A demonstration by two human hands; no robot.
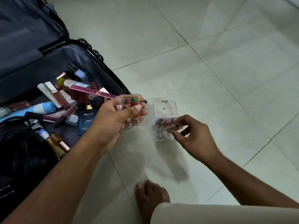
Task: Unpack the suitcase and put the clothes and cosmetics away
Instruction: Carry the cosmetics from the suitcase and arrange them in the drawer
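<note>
Several clear-capped lipsticks, red and pink inside, fill left hand.

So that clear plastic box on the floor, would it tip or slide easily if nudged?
Probably yes. The clear box looks thin-walled and light, and the tiled floor looks smooth, so it would likely slide. It looks stiff but possibly brittle. The right hand pinching a tube at its rim may steady it.

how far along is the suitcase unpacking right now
Done: no clothes show in the suitcase. In hand: the left hand holds clear lipstick tubes; the right hand pinches one at the clear organizer on the floor. Left: many cosmetics still fill the suitcase.
</note>
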